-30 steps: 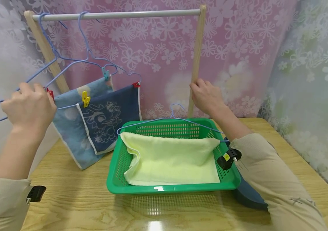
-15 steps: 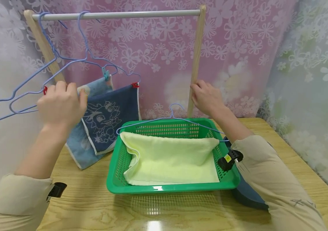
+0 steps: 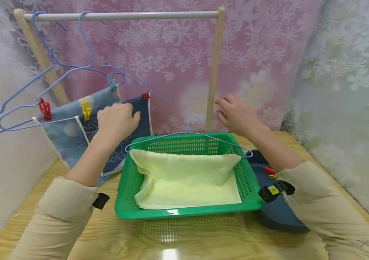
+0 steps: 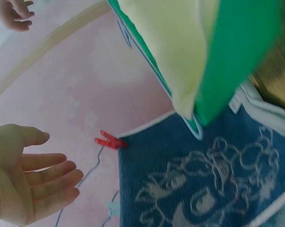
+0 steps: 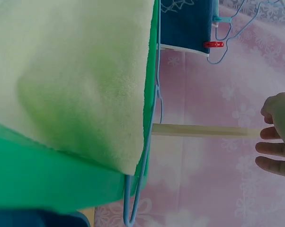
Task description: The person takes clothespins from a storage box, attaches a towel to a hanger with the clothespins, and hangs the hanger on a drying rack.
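My left hand (image 3: 116,121) is in the air in front of the dark blue cloth (image 3: 140,112); the left wrist view shows its fingers loosely extended, holding nothing. Close to the rack's right wooden post (image 3: 214,68) is my right hand (image 3: 236,112), fingers spread and bare of any object. Between the hands, a pale yellow towel (image 3: 187,180) is draped over a blue wire hanger (image 3: 168,135) lying across a green basket (image 3: 184,213). On the rack's rod (image 3: 151,15) hang two more blue hangers, bearing the dark blue cloth and a light blue cloth (image 3: 64,133).
Red clothespins (image 3: 45,109), a yellow clothespin (image 3: 86,111) and a teal one (image 3: 111,83) grip the hung cloths. A dark blue tray (image 3: 278,213) with red and yellow pegs sits right of the basket on the wooden table (image 3: 132,242). Floral curtains stand behind.
My left hand has let go of the hangers at the left and moved right. My right hand has released the wooden post, its fingers now apart from it. The head view has shifted slightly.
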Available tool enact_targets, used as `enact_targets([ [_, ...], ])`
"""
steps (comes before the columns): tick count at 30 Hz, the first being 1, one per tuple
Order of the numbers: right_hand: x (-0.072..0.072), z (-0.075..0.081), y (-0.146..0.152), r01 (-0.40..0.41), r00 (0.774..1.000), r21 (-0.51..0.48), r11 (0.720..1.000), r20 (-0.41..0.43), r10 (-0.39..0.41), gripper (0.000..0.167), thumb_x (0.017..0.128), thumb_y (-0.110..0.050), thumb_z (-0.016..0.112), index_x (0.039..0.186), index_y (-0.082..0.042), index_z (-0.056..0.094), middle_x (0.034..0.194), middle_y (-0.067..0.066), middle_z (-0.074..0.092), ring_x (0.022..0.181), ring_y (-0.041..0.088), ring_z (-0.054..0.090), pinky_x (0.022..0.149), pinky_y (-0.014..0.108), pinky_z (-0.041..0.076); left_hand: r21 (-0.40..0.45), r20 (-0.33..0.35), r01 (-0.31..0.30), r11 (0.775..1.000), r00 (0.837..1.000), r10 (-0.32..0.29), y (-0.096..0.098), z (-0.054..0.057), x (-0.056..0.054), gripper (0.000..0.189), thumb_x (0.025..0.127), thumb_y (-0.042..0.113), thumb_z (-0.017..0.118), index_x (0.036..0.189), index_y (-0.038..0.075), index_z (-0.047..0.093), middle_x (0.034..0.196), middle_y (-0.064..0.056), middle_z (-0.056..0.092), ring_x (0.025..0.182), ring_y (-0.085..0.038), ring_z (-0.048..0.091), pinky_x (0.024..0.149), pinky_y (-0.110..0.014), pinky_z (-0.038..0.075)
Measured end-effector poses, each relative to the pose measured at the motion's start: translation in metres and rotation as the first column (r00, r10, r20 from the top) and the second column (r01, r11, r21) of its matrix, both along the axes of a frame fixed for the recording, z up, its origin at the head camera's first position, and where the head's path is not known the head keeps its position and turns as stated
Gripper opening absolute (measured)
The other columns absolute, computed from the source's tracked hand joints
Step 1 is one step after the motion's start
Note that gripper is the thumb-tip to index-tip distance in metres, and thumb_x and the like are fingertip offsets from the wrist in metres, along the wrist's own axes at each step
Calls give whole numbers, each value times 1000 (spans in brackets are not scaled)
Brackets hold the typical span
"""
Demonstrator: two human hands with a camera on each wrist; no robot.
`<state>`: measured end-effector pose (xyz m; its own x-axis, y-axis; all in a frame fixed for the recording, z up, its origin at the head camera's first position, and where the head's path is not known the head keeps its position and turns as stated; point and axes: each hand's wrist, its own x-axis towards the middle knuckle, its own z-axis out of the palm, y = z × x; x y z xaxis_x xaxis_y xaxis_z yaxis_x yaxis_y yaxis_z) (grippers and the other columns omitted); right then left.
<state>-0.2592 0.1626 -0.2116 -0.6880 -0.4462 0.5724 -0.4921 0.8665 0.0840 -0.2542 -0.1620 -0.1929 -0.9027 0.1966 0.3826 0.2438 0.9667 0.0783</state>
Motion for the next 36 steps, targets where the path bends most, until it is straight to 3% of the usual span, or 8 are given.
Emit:
enact_targets([
  [4,23,0,7,42,995,48,998,94,-46,28,90,-13,55,115,-1,59,103,16,59,86,31,56,59,41,50,-6,112,39,999,993,-38,16,-3,-9,34,93,33,49,72,7,55,59,-8,48,59,-31,54,55,-44,45],
  [8,48,-2,13,64,972,104,993,218,-85,31,91,-17,56,119,-2,58,113,17,59,97,33,57,67,44,51,-17,205,83,996,976,-78,30,-11,-19,35,93,32,49,67,9,50,55,-3,39,54,-24,49,50,-36,39],
  [13,74,-7,23,26,944,148,989,321,-73,29,90,-17,59,115,-1,60,111,17,60,101,34,56,78,46,48,-31,286,113,993,953,-99,47,-21,-28,37,94,31,49,64,10,47,56,-1,36,54,-20,45,51,-34,37],
  [19,97,-22,37,17,906,172,985,414,-88,28,89,-19,62,111,-3,62,103,11,61,83,23,60,64,35,48,-34,318,144,989,940,-126,63,-30,-33,36,93,21,46,59,11,42,54,0,33,51,-18,35,49,-32,34],
  [25,110,-38,42,8,893,163,987,442,-81,27,88,-20,62,110,-4,58,89,3,62,68,13,56,54,29,44,-52,364,145,988,924,-116,71,-42,-39,25,92,17,48,70,9,56,66,-5,50,64,-22,49,58,-36,42],
  [29,114,-42,42,14,867,211,977,485,-117,26,88,-22,64,109,-7,59,90,2,58,65,9,51,52,25,40,-54,425,173,983,895,-134,76,-48,-43,21,94,14,47,78,7,59,68,-4,49,62,-20,47,55,-33,39],
  [36,116,-46,42,-9,843,257,966,522,-131,28,84,-21,67,109,-9,62,90,2,51,60,6,42,49,23,35,-48,508,233,971,843,-177,78,-55,-49,11,90,5,49,84,7,59,75,-5,52,66,-19,45,58,-33,37],
])
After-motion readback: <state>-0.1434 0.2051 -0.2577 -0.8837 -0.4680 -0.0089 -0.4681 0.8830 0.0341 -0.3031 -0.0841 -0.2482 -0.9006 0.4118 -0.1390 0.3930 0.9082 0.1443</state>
